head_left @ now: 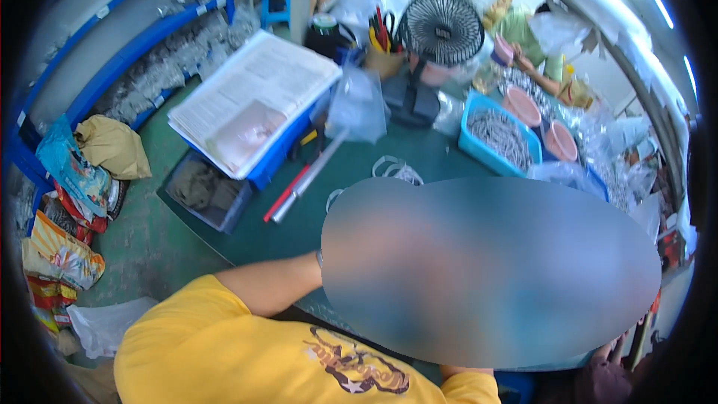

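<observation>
My left forearm (277,284) comes out of a yellow sleeve (179,322) and reaches right over the dark green table (262,239). A large blurred oval covers its hand. Only a short stretch of my right arm (464,370) shows at the lower edge, above its sleeve (471,387); the same blur hides that hand. Neither the fingers nor anything they hold can be made out. Just beyond the blur lie thin white loops (400,170) of cord or band. A red rod (286,194) and a silver, ruler-like bar (308,178) rest farther left.
Papers (254,90) lie on a blue crate (273,167), beside a grey bin (206,191). A black fan (441,37) stands behind. A turquoise basket (467,135) holds grey cord-like pieces, near pink baskets (561,142). Another person (523,34) sits far right. Bags (112,146) line the left.
</observation>
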The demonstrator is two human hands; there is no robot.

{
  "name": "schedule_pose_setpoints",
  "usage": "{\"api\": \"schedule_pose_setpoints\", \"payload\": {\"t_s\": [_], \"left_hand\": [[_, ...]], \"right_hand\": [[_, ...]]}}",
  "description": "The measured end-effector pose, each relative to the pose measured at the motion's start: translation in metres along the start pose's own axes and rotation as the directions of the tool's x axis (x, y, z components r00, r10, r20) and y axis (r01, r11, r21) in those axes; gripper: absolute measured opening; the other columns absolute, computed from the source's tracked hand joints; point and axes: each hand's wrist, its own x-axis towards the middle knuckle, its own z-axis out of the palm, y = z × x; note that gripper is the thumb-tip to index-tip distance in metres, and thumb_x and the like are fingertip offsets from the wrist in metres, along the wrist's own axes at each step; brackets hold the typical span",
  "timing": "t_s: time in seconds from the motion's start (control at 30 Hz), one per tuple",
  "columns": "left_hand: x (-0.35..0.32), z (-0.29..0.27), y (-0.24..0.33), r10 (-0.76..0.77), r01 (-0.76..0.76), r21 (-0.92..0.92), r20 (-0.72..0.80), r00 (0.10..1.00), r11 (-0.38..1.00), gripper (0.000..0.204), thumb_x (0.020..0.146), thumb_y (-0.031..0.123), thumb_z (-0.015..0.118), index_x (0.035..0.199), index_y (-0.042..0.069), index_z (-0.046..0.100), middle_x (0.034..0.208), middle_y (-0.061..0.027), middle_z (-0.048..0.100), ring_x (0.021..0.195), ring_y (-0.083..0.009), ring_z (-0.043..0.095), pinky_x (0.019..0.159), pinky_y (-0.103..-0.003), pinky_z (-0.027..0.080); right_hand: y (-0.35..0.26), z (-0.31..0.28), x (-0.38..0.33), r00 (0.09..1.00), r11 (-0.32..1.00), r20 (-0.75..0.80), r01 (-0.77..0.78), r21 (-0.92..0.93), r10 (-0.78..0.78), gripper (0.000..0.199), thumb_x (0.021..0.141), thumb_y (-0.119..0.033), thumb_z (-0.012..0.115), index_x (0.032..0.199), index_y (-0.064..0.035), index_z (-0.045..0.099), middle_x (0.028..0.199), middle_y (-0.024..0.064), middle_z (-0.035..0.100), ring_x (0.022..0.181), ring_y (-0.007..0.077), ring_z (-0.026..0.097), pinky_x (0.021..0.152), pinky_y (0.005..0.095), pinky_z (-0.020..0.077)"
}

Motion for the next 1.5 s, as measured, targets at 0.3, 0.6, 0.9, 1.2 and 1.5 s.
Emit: {"api": "schedule_pose_setpoints", "payload": {"t_s": [0.3,0.6,0.9,1.2,1.5], "left_hand": [[0.004,0.0,-0.008,0.224,-0.223,-0.049,0.011,0.975,0.974,0.018,0.082,0.005,0.068,0.099,0.001,0.065,0.083,-0.0051,0.064,0.07,-0.008,0.061,0.062,-0.021,0.049],[0.006,-0.005,-0.011,0.378,-0.364,0.184,-0.053,0.924,0.913,0.009,0.079,-0.002,0.066,0.088,-0.001,0.066,0.08,-0.0072,0.062,0.062,-0.0129,0.058,0.056,-0.024,0.046],[0.007,-0.008,-0.012,0.392,-0.387,0.159,0.004,0.92,0.908,0.014,0.078,-0.007,0.066,0.092,-0.002,0.067,0.089,-0.0066,0.058,0.067,-0.009,0.057,0.057,-0.019,0.046],[0.011,-0.012,-0.022,-0.082,0.086,-0.062,0.069,0.994,0.994,0.028,0.092,0.016,0.058,0.113,-0.003,0.057,0.096,-0.0109,0.064,0.081,-0.0147,0.064,0.068,-0.025,0.053],[0.013,-0.012,0.002,-0.32,0.387,-0.425,0.222,0.921,0.818,0.023,0.09,0.009,0.058,0.109,-0.004,0.059,0.081,-0.0084,0.064,0.062,-0.0107,0.062,0.052,-0.02,0.051]], "right_hand": [[0.003,0.006,-0.008,0.937,0.834,-0.033,-0.293,0.467,0.348,0.007,0.085,0.002,0.06,0.092,0.0044,0.06,0.071,0.0049,0.06,0.055,0.0085,0.056,0.049,0.0208,0.045],[0.001,0.005,-0.004,0.982,0.96,-0.009,-0.18,0.215,0.186,0.003,0.083,0.003,0.06,0.086,0.0042,0.061,0.072,0.008,0.062,0.061,0.0129,0.061,0.056,0.0225,0.0473],[0.016,0.001,-0.005,1.0,0.973,-0.009,0.019,0.23,-0.018,0.012,0.077,0.009,0.065,0.087,0.0036,0.063,0.084,0.012,0.065,0.069,0.0174,0.066,0.061,0.0234,0.0516],[0.012,0.005,0.0,0.95,0.952,-0.085,0.304,0.039,-0.3,0.019,0.074,0.009,0.067,0.092,0.0021,0.065,0.092,0.0156,0.065,0.079,0.0229,0.067,0.066,0.0266,0.054],[0.013,0.006,-0.004,0.987,0.981,-0.104,0.137,0.134,-0.123,0.02,0.081,0.011,0.06,0.099,0.0036,0.062,0.098,0.0153,0.063,0.081,0.0192,0.066,0.071,0.0267,0.0542]]}}
